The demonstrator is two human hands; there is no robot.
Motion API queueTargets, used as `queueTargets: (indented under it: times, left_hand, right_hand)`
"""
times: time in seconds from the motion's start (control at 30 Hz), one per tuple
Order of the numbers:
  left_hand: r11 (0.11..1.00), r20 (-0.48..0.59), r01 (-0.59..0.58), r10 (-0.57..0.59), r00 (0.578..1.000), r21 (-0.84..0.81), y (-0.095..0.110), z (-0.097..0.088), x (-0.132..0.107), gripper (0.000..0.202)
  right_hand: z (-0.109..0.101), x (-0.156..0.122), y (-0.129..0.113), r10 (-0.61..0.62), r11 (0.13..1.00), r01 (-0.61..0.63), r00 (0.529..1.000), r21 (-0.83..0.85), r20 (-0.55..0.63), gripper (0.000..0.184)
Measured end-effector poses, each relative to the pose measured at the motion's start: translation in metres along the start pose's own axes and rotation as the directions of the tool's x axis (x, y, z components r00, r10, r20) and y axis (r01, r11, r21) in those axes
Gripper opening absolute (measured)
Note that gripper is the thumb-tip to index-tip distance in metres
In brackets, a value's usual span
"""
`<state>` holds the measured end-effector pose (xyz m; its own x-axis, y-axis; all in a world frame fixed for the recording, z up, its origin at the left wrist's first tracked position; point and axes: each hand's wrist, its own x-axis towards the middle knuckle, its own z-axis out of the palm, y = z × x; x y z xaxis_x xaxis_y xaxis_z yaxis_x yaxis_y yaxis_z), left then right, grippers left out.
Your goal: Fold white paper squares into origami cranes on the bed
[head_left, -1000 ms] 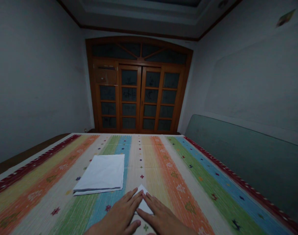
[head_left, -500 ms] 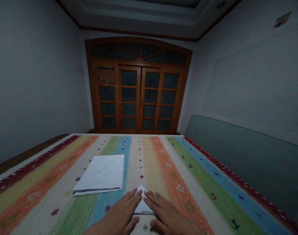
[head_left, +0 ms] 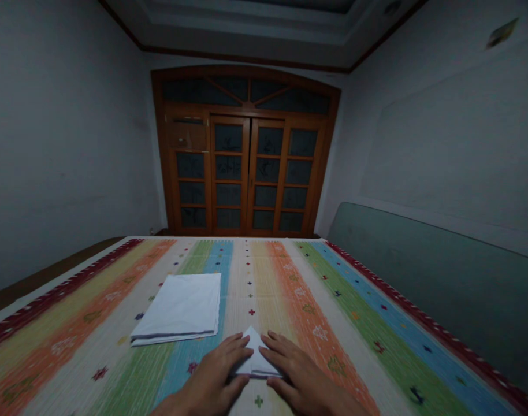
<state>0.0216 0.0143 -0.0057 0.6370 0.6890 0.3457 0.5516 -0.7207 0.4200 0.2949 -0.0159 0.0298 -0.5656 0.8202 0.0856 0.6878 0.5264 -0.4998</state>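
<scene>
A small white cloth (head_left: pixel 254 359), folded into a triangle, lies on the table with its point facing away from me. My left hand (head_left: pixel 217 371) rests along its left slanted side, fingers stretched out and thumb by the lower left corner. On the opposite side, my right hand (head_left: pixel 297 370) lies the same way, fingers extended over the slanted edge and thumb by the lower right corner. Both hands touch the cloth and cover its side corners. Farther off to the left sits a larger folded white cloth (head_left: pixel 181 305), flat and layered, apart from both hands.
A striped, multicoloured tablecloth (head_left: pixel 320 315) covers the table. Along the right stands a greenish padded backrest (head_left: pixel 420 271). Beyond the far edge are wooden doors with glass panes (head_left: pixel 246 167), between pale walls.
My thumbs have moved in to the triangle's lower corners, and the right fingers have shifted slightly outward. More of the cloth's middle shows. The larger folded cloth has stayed put.
</scene>
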Motion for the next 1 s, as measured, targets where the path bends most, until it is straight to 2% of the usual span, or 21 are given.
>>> queueTargets:
  times: [0.2,0.3,0.47,0.53,0.77,0.87,1.0]
  left_hand:
    - [0.999,-0.03,-0.003,0.004,1.0,0.043,0.015,-0.01,0.007,0.037]
    - [0.996,-0.03,-0.034,0.036,0.999,0.085,0.023,-0.015,0.01,0.042]
    - [0.977,-0.03,-0.067,0.075,0.997,0.203,0.027,-0.012,0.012,0.043]
    - [0.964,-0.003,-0.075,0.078,0.997,0.256,0.026,-0.011,0.012,0.042]
    - [0.89,0.098,-0.139,0.107,0.989,0.435,0.025,-0.013,0.011,0.042]
    - [0.91,0.074,-0.101,0.078,0.994,0.402,0.023,-0.014,0.01,0.046]
    - [0.987,-0.066,0.056,-0.046,0.997,0.148,0.025,-0.018,0.011,0.045]
  right_hand:
    - [0.0,0.005,-0.009,-0.006,0.997,0.003,0.999,-0.083,-0.035,0.042]
    - [0.004,0.012,-0.019,-0.039,0.987,0.029,0.998,-0.155,-0.057,0.038]
    - [0.015,0.015,-0.023,-0.076,0.978,0.051,0.99,-0.201,-0.116,0.035]
    - [0.018,0.015,-0.021,-0.057,0.981,0.034,0.992,-0.192,-0.116,0.037]
    - [0.026,0.015,-0.014,-0.008,0.993,-0.001,0.997,-0.118,-0.075,0.06]
    - [0.034,0.015,-0.009,-0.003,0.999,-0.003,0.991,-0.043,-0.133,0.07]
    - [0.042,0.018,-0.006,0.083,0.987,-0.031,0.937,0.155,-0.339,0.07]
